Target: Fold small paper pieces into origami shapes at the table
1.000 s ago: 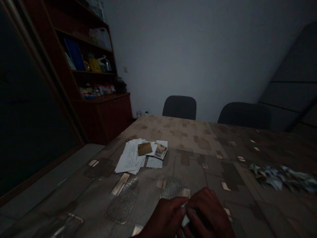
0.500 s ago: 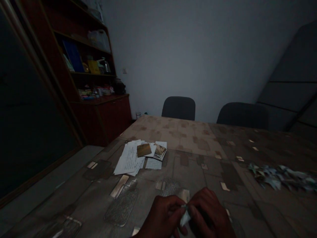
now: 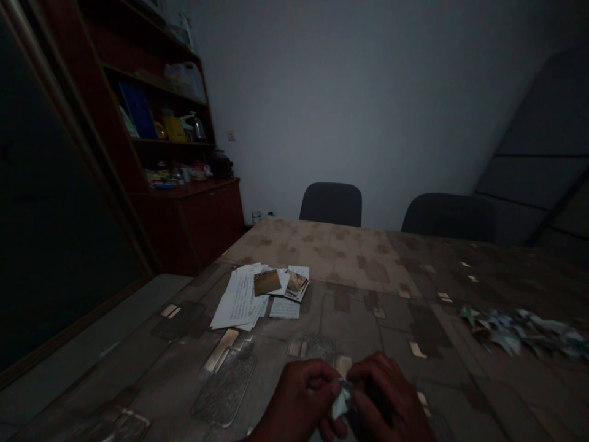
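At the near edge of the table, my left hand [image 3: 306,396] and my right hand [image 3: 389,393] meet with fingers bent inward. Between their fingertips they pinch a small pale greenish-white piece of crumpled paper [image 3: 341,403]. Both hands are closed on it, and part of the paper is hidden by the fingers. To the right lies a heap of crumpled pale paper pieces [image 3: 510,331], similar in colour. Ahead and to the left, apart from my hands, are written paper sheets [image 3: 237,301] with photo cards [image 3: 267,282] on top.
The table [image 3: 359,258] has a patterned cloth. Two dark chairs [image 3: 332,202] stand at its far side by the wall. A red-brown cabinet [image 3: 209,212] with filled shelves is at the left. The scene is dim.
The fingers have shifted slightly around the small paper, so more of it shows between them. The view has tilted a little; the sheets and the heap stay put.
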`<state>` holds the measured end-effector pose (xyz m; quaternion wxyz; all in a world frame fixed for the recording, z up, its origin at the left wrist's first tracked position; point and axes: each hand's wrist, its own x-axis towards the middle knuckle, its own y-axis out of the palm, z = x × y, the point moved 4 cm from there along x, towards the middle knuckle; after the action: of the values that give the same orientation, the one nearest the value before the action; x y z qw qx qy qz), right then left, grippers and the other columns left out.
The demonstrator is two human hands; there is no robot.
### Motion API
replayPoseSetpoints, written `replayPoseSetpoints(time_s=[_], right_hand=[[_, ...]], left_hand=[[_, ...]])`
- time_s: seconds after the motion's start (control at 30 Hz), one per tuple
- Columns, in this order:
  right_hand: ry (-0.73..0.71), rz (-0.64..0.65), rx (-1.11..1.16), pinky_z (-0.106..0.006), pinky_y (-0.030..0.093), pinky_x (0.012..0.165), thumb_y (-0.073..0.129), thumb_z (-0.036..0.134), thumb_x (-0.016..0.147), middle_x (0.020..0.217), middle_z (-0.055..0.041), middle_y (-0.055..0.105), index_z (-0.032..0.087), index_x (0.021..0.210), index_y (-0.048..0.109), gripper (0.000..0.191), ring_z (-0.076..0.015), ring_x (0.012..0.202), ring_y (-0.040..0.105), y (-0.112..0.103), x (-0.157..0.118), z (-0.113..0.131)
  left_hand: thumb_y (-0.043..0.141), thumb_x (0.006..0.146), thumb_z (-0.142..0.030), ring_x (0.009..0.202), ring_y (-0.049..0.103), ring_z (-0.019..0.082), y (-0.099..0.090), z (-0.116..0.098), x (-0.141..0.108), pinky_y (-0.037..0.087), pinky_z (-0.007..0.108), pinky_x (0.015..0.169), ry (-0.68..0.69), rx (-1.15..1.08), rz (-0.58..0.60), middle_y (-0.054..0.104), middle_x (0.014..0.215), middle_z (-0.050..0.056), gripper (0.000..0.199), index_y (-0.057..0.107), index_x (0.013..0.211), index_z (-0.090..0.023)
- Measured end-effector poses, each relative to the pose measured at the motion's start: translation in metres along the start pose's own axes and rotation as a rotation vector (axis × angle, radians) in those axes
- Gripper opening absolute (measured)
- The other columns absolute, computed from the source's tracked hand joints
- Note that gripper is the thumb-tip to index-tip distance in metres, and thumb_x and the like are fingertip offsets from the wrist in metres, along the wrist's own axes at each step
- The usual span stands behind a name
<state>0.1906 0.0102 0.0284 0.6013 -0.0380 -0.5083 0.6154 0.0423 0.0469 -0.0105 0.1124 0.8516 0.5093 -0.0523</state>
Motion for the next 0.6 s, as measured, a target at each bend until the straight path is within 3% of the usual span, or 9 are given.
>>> replayPoseSetpoints(time_s=[0.23,0.4,0.6], right_hand=[[0.040,0.020,0.007,-0.030,0.047,0.063,0.046,0.020,0.096,0.073,-0.0001,0.061,0.023,0.081,0.054,0.018,-0.0185,0.069,0.060,0.007,-0.001,-0.002],[0.167,0.000,0.132,-0.029,0.045,0.065,0.041,0.033,0.100,0.074,-0.0006,0.060,0.024,0.082,0.056,0.025,-0.0194,0.072,0.060,0.013,-0.005,-0.006],[0.245,-0.045,0.220,-0.028,0.043,0.063,0.042,0.044,0.097,0.073,-0.0005,0.059,0.023,0.082,0.059,0.031,-0.0193,0.069,0.060,0.019,-0.009,-0.009]], left_hand=[[0.070,0.067,-0.061,0.045,0.060,0.013,0.001,0.001,-0.003,0.041,0.020,0.041,-0.034,0.048,-0.008,0.062,0.055,0.000,0.050,0.057,0.072,-0.013],[0.070,0.070,-0.060,0.044,0.060,0.012,-0.002,0.000,-0.004,0.040,0.019,0.041,-0.033,0.072,-0.026,0.060,0.055,-0.001,0.048,0.056,0.071,-0.014],[0.070,0.064,-0.069,0.040,0.056,0.011,-0.003,-0.004,-0.001,0.037,0.018,0.038,0.000,0.011,-0.072,0.059,0.053,-0.001,0.056,0.054,0.067,-0.015]])
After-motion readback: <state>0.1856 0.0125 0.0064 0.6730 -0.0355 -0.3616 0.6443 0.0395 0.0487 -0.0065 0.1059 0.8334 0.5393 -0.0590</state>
